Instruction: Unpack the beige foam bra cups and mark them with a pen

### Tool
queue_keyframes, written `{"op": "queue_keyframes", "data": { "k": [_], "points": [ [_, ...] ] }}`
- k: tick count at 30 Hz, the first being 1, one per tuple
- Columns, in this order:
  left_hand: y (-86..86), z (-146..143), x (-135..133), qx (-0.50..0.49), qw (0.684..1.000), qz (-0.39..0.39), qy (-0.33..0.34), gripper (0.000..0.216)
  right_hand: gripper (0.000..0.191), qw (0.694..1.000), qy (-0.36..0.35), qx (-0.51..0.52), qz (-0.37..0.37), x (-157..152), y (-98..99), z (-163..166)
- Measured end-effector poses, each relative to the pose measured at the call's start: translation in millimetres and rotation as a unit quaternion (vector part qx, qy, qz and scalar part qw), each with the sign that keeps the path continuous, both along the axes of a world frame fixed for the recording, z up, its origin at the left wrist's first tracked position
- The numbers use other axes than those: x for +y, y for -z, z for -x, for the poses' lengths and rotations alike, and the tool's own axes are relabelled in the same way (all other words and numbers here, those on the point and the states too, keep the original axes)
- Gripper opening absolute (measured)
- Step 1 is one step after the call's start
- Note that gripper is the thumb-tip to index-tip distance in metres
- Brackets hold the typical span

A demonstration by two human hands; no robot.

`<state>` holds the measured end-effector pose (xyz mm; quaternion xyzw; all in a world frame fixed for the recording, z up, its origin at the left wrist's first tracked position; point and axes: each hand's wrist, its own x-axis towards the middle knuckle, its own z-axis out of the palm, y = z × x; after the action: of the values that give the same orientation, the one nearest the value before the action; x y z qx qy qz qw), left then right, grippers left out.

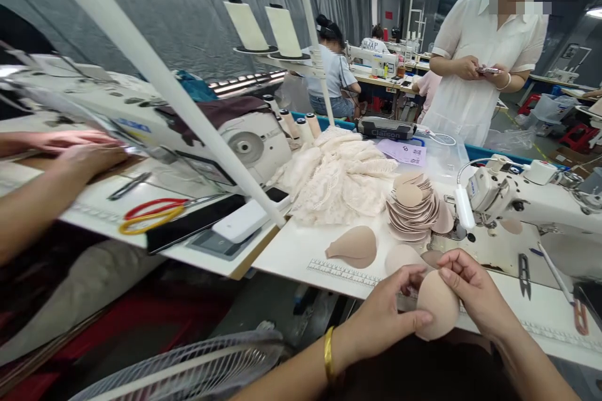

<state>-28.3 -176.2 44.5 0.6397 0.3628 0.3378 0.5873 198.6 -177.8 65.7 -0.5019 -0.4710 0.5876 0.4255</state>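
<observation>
Above the table's front edge, my two hands hold a beige bra cup (438,308), its rounded side facing me. My left hand (388,310), with a gold bracelet at the wrist, has its thumb on the cup's left edge and its fingers partly behind it. My right hand (473,285) pinches the upper right rim between thumb and fingers. Just behind the hands lies a paler cup (402,257). A folded beige piece (355,247) rests to the left on the white table. Beyond stands a stack of beige cup pieces (414,213).
A sewing machine (531,194) stands at the right, with thread snips (523,276) before it. Cream lace (336,178) is heaped behind. To the left, a co-worker's hands (89,153) work at another machine (188,131), near red-and-yellow scissors (153,213). A person in white (484,62) stands beyond.
</observation>
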Motion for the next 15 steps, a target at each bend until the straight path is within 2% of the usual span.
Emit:
{"op": "queue_keyframes", "data": {
  "k": [3,5,6,8,10,11,12,13,14,15],
  "points": [
    [-8.2,22,9,-0.057,0.995,0.074,-0.022,0.041,0.033,0.994,0.005,-0.074,-0.083,-2,4.2,8],
    [-14.5,50,22,-0.04,0.994,0.062,-0.086,0.045,0.03,0.962,-0.012,-0.196,-0.19,-1,10.8,11],
    [-16.2,65,31,-0.011,0.992,0.051,-0.111,0.048,0.03,0.928,-0.03,-0.27,-0.256,1,15.6,13],
    [-14.5,94,48,0.087,0.985,0.029,-0.146,0.052,0.034,0.83,-0.066,-0.405,-0.378,3,27.2,19],
    [-6.9,114,62,0.223,0.952,-0.046,-0.205,0.053,0.033,0.741,-0.083,-0.484,-0.459,5,38.5,29],
    [-2.2,119,67,0.281,0.924,-0.102,-0.239,0.053,0.028,0.713,-0.081,-0.501,-0.484,6,42.5,34],
    [2.3,122,70,0.322,0.893,-0.161,-0.27,0.052,0.025,0.701,-0.073,-0.501,-0.502,7,44.7,38],
    [6.1,122,71,0.343,0.867,-0.215,-0.291,0.051,0.026,0.709,-0.061,-0.485,-0.508,7,45.0,40],
    [8.7,121,71,0.347,0.849,-0.261,-0.3,0.048,0.026,0.735,-0.047,-0.457,-0.5,6,43.4,40],
    [10.1,117,70,0.34,0.841,-0.297,-0.297,0.045,0.025,0.776,-0.031,-0.42,-0.47,5,40.3,36]
  ]
}}
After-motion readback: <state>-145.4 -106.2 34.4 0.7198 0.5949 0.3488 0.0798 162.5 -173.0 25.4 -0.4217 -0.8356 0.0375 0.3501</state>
